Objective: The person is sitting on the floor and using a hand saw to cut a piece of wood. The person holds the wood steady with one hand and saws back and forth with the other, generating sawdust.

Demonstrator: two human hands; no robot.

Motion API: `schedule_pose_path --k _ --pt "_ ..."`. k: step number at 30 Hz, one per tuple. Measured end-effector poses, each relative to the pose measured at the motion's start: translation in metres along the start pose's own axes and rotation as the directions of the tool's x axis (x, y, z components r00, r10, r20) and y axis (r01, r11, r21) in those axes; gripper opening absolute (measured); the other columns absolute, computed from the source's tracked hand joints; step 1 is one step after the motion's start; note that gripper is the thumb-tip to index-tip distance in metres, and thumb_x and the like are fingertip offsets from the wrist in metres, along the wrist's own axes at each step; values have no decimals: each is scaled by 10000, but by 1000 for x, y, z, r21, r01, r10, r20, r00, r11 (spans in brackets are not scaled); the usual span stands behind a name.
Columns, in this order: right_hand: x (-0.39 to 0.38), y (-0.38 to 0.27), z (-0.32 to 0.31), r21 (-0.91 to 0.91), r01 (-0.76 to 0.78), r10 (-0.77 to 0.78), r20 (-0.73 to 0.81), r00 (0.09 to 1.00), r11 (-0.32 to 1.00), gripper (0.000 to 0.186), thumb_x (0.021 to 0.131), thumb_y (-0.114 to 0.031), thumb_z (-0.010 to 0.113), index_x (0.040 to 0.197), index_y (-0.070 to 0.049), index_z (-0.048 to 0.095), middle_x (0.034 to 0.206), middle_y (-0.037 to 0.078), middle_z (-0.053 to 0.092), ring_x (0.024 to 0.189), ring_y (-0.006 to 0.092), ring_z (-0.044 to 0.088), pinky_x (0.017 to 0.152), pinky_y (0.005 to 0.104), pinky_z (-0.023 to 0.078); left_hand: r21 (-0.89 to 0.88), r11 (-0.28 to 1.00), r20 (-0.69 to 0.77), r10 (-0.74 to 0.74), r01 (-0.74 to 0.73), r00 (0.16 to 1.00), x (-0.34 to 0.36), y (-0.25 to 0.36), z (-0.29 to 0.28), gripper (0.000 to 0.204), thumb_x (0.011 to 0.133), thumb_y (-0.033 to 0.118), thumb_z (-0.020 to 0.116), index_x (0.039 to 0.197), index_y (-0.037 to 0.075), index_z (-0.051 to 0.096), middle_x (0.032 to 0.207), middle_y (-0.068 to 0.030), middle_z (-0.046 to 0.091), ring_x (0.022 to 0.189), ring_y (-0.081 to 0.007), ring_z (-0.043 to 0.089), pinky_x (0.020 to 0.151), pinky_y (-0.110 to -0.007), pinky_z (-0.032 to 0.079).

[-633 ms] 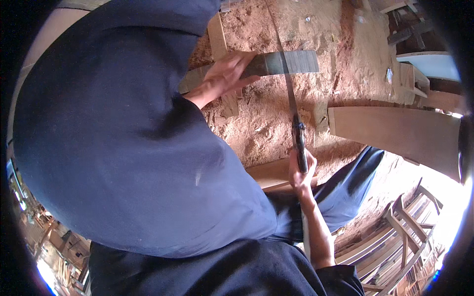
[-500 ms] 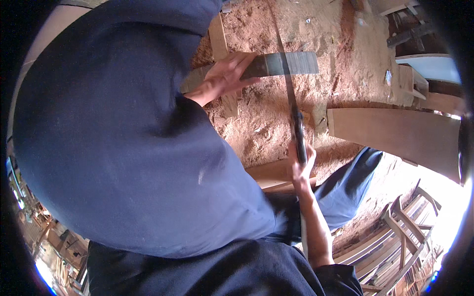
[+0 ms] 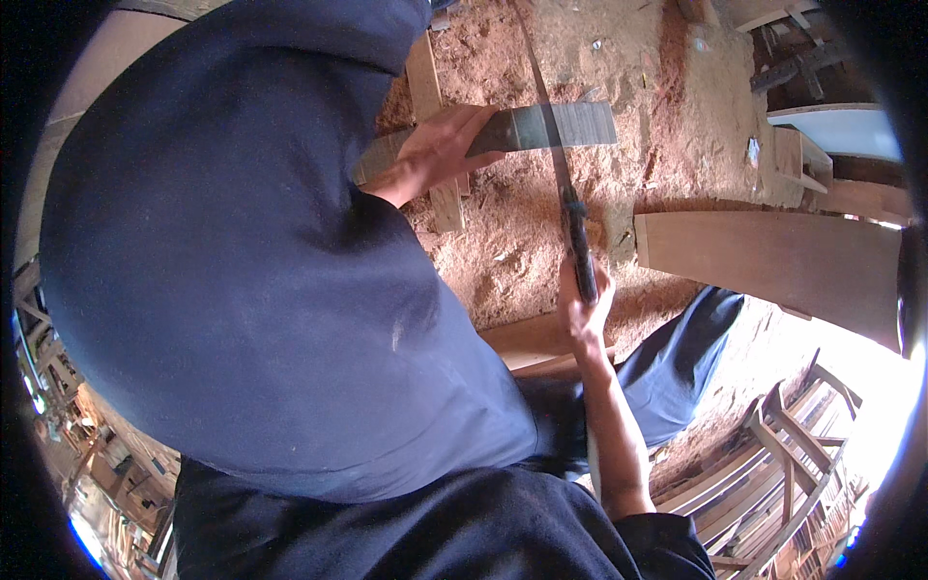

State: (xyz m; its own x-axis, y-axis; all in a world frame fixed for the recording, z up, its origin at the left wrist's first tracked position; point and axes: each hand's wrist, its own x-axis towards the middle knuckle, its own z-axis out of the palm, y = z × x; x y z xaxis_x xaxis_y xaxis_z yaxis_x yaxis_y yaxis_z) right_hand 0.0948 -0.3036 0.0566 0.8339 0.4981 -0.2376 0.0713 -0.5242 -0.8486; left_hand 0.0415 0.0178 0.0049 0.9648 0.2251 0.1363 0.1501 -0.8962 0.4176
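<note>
My left hand (image 3: 445, 145) lies across a narrow dark grey board (image 3: 580, 124), fingers extended and thumb apart, pressing near its middle. The board rests over a pale wooden batten (image 3: 447, 211). A long-bladed handsaw (image 3: 563, 164) crosses the board to the right of that hand, its blade pointing away from me. My right hand (image 3: 586, 295) is closed round the saw's dark handle. A large fold of my dark blue trousers (image 3: 251, 251) fills the left and hides the board's left end.
Sawdust covers the ground (image 3: 696, 116). A wide plywood panel (image 3: 773, 266) lies at the right, a white panel (image 3: 831, 126) beyond it. A slatted wooden rack (image 3: 773, 464) stands lower right, scrap wood (image 3: 106, 464) lower left. My bent leg (image 3: 686, 367) reaches rightward.
My right hand and the saw have moved forward, away from me, along the blade's line. My left hand stays on the board, with only slight shift in the view.
</note>
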Motion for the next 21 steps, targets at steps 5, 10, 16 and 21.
schedule_pose_path --k 5,10,16,21 --pt "-26 -12 -8 -3 18 -18 25 1000 1000 197 921 -147 617 777 -17 581 608 40 527 572 98 477 515 311 407 26 1000 -73 8 -6 997 -10 -8 0 723 920 534 601 1381 -8 471 1252 -191 589 1169 -330 582 1011 -418 482" --pt "5 -7 7 -7 4 -4 -1 1000 1000 153 895 -102 594 770 -20 564 611 40 524 573 97 471 512 314 403 1 1000 -60 -10 10 998 -6 0 4 732 926 547 584 1390 -5 460 1259 -187 583 1180 -326 574 1030 -418 469" --pt "-13 -7 0 -56 39 -37 48 998 998 179 908 -134 587 770 -21 565 601 58 513 555 118 477 513 317 415 -34 999 -26 -3 2 1000 -5 -6 1 728 923 534 596 1402 7 448 1271 -183 576 1185 -323 570 1034 -424 468" --pt "7 -21 12 -31 -10 11 30 999 999 223 912 -155 604 734 -32 553 569 41 495 535 99 454 498 317 405 6 1000 -16 -30 30 999 -8 -4 -1 736 920 526 609 1410 3 439 1258 -174 580 1159 -310 580 1023 -421 477"
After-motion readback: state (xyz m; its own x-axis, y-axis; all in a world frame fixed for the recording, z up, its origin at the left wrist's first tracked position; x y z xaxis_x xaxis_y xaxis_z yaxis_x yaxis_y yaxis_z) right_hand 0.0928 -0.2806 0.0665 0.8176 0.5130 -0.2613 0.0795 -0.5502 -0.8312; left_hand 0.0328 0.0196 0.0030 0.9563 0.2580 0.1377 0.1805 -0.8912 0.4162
